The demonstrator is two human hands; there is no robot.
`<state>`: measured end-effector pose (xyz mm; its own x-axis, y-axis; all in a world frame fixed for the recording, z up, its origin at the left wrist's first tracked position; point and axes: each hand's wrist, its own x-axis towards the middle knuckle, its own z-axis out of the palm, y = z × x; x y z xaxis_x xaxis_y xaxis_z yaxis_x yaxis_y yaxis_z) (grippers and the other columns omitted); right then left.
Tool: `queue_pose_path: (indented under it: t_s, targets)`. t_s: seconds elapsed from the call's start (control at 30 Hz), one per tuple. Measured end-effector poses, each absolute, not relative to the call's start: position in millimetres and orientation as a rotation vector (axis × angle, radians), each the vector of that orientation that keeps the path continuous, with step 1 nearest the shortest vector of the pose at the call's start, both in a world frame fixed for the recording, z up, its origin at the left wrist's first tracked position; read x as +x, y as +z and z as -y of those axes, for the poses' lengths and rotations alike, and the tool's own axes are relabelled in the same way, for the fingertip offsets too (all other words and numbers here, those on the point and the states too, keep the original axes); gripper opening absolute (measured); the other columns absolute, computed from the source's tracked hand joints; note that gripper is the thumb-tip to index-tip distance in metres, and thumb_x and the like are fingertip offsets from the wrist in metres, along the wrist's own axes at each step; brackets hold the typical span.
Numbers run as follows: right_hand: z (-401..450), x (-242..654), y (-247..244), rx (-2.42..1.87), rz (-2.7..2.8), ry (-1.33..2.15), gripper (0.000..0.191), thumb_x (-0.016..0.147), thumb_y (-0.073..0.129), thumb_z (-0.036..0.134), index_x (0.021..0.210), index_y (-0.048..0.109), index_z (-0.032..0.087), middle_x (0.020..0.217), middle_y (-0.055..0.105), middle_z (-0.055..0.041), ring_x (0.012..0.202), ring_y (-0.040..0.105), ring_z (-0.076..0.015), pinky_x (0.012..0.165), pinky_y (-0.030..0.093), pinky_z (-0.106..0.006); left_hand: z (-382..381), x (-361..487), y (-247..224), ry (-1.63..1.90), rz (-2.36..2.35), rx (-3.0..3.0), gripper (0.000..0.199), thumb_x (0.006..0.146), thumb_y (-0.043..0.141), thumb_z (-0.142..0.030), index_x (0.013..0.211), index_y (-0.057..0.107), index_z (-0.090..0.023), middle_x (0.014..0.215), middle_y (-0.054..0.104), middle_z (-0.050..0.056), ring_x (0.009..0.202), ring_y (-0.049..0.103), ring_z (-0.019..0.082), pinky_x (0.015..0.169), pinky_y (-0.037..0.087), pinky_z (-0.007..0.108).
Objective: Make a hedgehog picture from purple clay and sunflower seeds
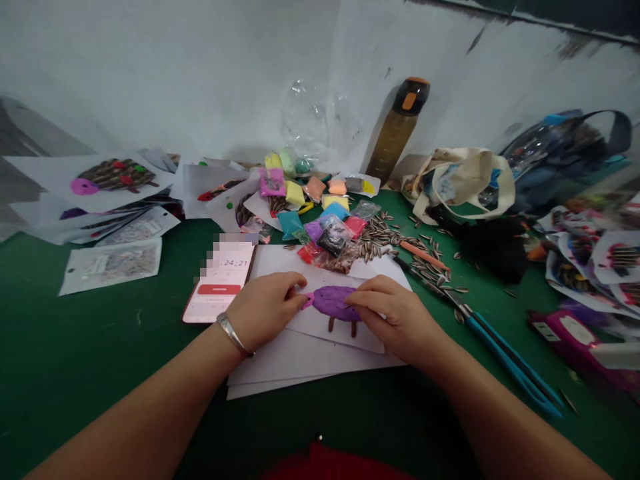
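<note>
A purple clay body (334, 301) with a small pink clay head (309, 301) and two brown clay legs (354, 329) lies flat on a white paper sheet (300, 321). My left hand (273, 300) rests at its left end, the curved thumb touching or almost touching the pink head and the forefinger a little apart from the thumb. Over the right end of the purple clay is my right hand (393, 313), its fingertips pressed together. A tiny dark sliver shows at those tips, too small to name. My right fingers hide the body's right edge.
Sunflower seeds (375, 240) and bagged coloured clay (290, 225) lie behind the paper. A phone (220, 283) is to the left, blue-handled tweezers (510, 363) to the right. A bottle (397, 130), a cloth bag (460, 183) and finished pictures (113, 180) stand or lie farther back.
</note>
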<state>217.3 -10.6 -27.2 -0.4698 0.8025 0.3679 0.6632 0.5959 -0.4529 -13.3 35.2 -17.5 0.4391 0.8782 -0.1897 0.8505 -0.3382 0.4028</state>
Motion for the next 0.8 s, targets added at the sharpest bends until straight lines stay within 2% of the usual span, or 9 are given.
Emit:
queue_pose_path:
  t_s: [0.1, 0.27, 0.43, 0.67, 0.8]
  targets:
    - [10, 212, -29, -1.132, 2.298, 0.346, 0.024, 0.09, 0.047, 0.015, 0.093, 0.07, 0.019, 0.085, 0.068, -0.0065, 0.08, 0.059, -0.0173, 0.072, 0.046, -0.031, -34, -12, -18, 0.082, -1.461, 2.261, 0.032, 0.086, 0.049, -0.036, 0.11, 0.062, -0.021, 0.093, 0.07, 0.005, 0.084, 0.064, 0.024, 0.071, 0.047, 0.033]
    - [0, 196, -29, -1.041, 2.428, 0.378, 0.022, 0.089, 0.049, 0.013, 0.093, 0.07, 0.019, 0.083, 0.068, -0.0045, 0.08, 0.057, -0.0163, 0.073, 0.042, -0.029, -37, -16, -22, 0.118, -1.415, 2.284, 0.03, 0.088, 0.042, -0.029, 0.109, 0.063, -0.021, 0.108, 0.069, 0.005, 0.097, 0.063, 0.023, 0.084, 0.046, 0.035]
    - [-16, 176, -30, -0.978, 2.538, 0.322, 0.022, 0.086, 0.051, 0.01, 0.092, 0.069, 0.019, 0.084, 0.066, -0.0049, 0.079, 0.053, -0.0169, 0.072, 0.037, -0.03, -40, -19, -24, 0.148, -1.364, 2.296, 0.032, 0.09, 0.038, -0.025, 0.108, 0.064, -0.021, 0.11, 0.069, 0.005, 0.102, 0.062, 0.022, 0.089, 0.044, 0.034]
    - [-24, 158, -44, -0.942, 2.559, 0.243, 0.027, 0.086, 0.046, 0.007, 0.088, 0.069, 0.019, 0.082, 0.063, -0.0058, 0.079, 0.048, -0.0172, 0.073, 0.035, -0.031, -38, -18, -24, 0.156, -1.376, 2.293, 0.03, 0.089, 0.038, -0.021, 0.101, 0.065, -0.021, 0.1, 0.07, 0.005, 0.092, 0.064, 0.022, 0.081, 0.047, 0.034]
    - [-25, 160, -51, -0.944, 2.568, 0.199, 0.027, 0.088, 0.044, 0.007, 0.09, 0.069, 0.018, 0.084, 0.062, -0.0066, 0.081, 0.046, -0.0181, 0.075, 0.033, -0.033, -38, -18, -25, 0.158, -1.383, 2.286, 0.031, 0.089, 0.037, -0.02, 0.103, 0.064, -0.021, 0.102, 0.07, 0.005, 0.094, 0.063, 0.022, 0.083, 0.046, 0.034]
